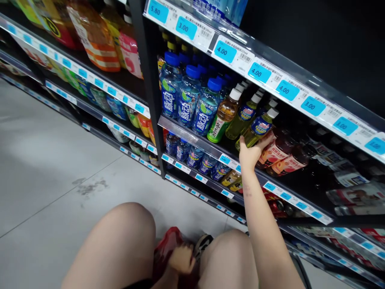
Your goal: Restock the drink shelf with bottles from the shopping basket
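On the middle shelf, my right hand (pixel 254 151) is around the lower part of a drink bottle (pixel 258 127) with yellow-green liquid, a blue label and a white cap. The thumb lies on its left side and the fingers reach along its right side; the bottle leans to the right. A similar bottle (pixel 243 118) and a green-labelled tea bottle (pixel 223 116) are just to its left. Reddish bottles (pixel 275 150) with pink labels sit against my fingers on the right. Low between my knees, my left hand (pixel 182 259) is closed at a red translucent plastic bag (pixel 168 245).
Blue-capped bottles (pixel 188 96) line the shelf's left part. Above, a shelf edge with price tags (pixel 260 73) overhangs the bottles. A dark upright post (pixel 144 52) divides this rack from the left one. Lower shelves hold more bottles (pixel 207 164) and cans. Grey floor (pixel 60 168) spreads to the left.
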The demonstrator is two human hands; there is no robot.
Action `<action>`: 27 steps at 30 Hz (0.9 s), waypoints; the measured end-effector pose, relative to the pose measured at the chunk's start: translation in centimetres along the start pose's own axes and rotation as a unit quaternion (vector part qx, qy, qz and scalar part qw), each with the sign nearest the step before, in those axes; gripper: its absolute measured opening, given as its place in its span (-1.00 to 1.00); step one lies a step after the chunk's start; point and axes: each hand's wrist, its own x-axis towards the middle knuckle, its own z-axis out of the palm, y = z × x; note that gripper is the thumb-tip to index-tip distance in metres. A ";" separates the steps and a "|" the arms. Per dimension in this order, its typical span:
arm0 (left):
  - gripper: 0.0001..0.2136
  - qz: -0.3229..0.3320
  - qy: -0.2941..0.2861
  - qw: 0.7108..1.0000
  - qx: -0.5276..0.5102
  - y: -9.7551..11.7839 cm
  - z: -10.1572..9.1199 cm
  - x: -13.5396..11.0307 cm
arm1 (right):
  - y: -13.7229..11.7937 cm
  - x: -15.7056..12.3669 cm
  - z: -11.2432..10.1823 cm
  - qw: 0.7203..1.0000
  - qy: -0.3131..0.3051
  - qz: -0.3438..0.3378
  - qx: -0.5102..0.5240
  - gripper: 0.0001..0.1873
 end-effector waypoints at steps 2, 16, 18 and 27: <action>-0.46 0.000 0.001 1.000 0.010 0.0 0.1 0.0 | -0.4 -1.9 -0.2 1.000 -0.017 -0.001 0.005 -0.05; -0.47 -0.008 0.012 1.000 0.016 0.2 0.3 -0.4 | 1.8 -0.3 2.5 0.994 -0.078 0.050 -0.063 -0.58; -0.48 -0.008 0.012 1.000 0.013 0.2 0.2 -0.4 | 2.2 -0.1 2.7 0.992 -0.098 0.053 -0.061 -0.51; -0.47 -0.009 0.017 1.000 -0.017 0.1 0.5 -0.3 | 0.6 -0.9 1.9 0.985 -0.139 0.077 -0.067 -0.43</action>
